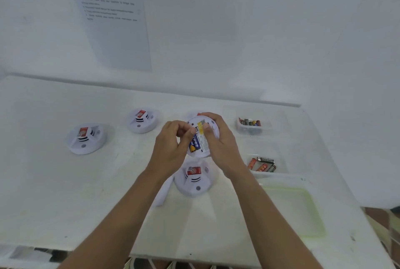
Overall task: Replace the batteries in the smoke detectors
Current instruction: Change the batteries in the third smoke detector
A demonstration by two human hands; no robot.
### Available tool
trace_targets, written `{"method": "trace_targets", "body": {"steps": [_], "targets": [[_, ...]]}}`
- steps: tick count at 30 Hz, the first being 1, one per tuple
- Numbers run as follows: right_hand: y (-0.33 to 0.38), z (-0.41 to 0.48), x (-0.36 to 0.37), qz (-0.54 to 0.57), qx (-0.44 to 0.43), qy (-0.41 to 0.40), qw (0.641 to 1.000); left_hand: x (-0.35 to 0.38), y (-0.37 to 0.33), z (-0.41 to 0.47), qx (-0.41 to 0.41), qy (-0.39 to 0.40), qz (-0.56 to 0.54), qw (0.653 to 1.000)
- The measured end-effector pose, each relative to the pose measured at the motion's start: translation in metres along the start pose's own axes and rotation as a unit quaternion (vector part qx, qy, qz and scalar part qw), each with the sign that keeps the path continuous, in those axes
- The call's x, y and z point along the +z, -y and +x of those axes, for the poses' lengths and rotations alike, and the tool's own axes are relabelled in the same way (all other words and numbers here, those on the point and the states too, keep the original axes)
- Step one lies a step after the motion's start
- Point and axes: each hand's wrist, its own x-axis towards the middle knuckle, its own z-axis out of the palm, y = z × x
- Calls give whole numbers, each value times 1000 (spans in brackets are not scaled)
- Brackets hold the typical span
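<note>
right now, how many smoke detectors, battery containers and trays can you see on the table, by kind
smoke detectors: 5 (left, back, front, one partly hidden behind the hands, and the held smoke detector in left hand and right hand)
clear containers of batteries: 2 (back, front)
green tray: 1
total: 8

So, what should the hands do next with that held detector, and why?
Probably lift the blue battery out with the left hand: the right hand holds the detector back-up, the battery sits in its bay, left fingers curled at its upper end.
</note>
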Motion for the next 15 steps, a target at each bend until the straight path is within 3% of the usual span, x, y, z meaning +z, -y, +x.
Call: {"method": "trace_targets", "body": {"steps": [10,15], "targets": [[-8,-3,-83,12,26,-18,999,70,-49,1,-27,-20,-1,999],[-14,-4,-124,-23,13,-53,998,103,-72,-1,9,-56,-123,991]]}}
